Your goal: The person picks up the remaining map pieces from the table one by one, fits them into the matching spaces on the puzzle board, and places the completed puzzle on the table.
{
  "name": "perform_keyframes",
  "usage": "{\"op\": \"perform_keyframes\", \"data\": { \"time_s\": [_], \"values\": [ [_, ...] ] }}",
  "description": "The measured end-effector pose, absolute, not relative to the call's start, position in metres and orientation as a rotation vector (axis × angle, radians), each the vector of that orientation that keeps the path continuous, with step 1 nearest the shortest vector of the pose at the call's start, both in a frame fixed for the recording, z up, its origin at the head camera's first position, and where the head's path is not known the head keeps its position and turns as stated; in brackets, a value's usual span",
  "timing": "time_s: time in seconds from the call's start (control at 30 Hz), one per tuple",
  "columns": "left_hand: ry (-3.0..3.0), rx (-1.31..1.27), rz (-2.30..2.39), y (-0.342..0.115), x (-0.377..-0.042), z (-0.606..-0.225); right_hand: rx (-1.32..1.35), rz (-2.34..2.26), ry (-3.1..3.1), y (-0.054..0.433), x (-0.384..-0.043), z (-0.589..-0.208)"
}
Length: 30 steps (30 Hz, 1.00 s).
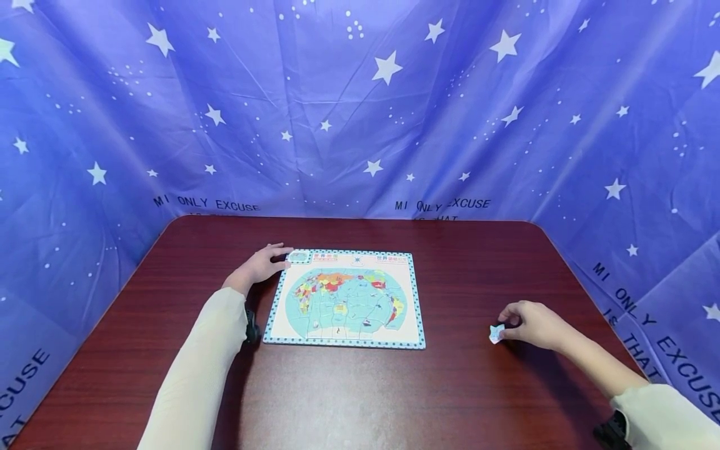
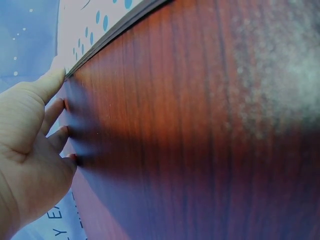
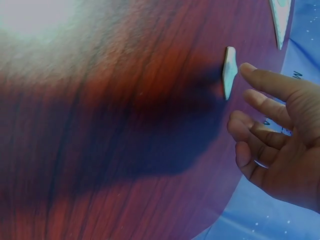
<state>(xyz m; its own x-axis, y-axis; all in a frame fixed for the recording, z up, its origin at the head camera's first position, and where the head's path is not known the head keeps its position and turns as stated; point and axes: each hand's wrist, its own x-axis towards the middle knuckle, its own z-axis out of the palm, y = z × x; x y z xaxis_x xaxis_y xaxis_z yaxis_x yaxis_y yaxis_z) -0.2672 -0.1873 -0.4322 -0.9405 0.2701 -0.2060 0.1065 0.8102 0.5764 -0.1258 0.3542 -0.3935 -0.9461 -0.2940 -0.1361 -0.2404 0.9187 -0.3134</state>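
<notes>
A world map jigsaw puzzle board (image 1: 343, 342) with a blue dotted border lies flat on the table. My left hand (image 1: 262, 263) touches its upper left corner, fingers stretched out; in the left wrist view the thumb (image 2: 50, 82) lies against the board's edge. Right of the board lies a small pale blue puzzle piece (image 1: 495, 334). Beside it is my right hand (image 1: 533, 322), with loosely bent fingers. The right wrist view shows a narrow gap between the thumb and the puzzle piece (image 3: 229, 74). A white patch shows at the map's lower right.
The dark red wooden table (image 1: 360, 400) has rounded far corners. A blue curtain (image 1: 326, 81) with white stars hangs behind and along both sides. Light glares off the table's near middle.
</notes>
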Motion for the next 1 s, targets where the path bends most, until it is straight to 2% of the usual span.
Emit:
{"op": "perform_keyframes", "data": {
  "time_s": [0.6,1.0],
  "values": [
    [2.718,0.285,0.865,-0.187,-0.268,-0.434,-0.131,-0.43,2.944,0.353,-0.114,-0.404],
    [2.711,0.278,0.868,-0.187,-0.267,-0.433,-0.081,-0.44,2.952,0.349,-0.115,-0.405]
  ]
}}
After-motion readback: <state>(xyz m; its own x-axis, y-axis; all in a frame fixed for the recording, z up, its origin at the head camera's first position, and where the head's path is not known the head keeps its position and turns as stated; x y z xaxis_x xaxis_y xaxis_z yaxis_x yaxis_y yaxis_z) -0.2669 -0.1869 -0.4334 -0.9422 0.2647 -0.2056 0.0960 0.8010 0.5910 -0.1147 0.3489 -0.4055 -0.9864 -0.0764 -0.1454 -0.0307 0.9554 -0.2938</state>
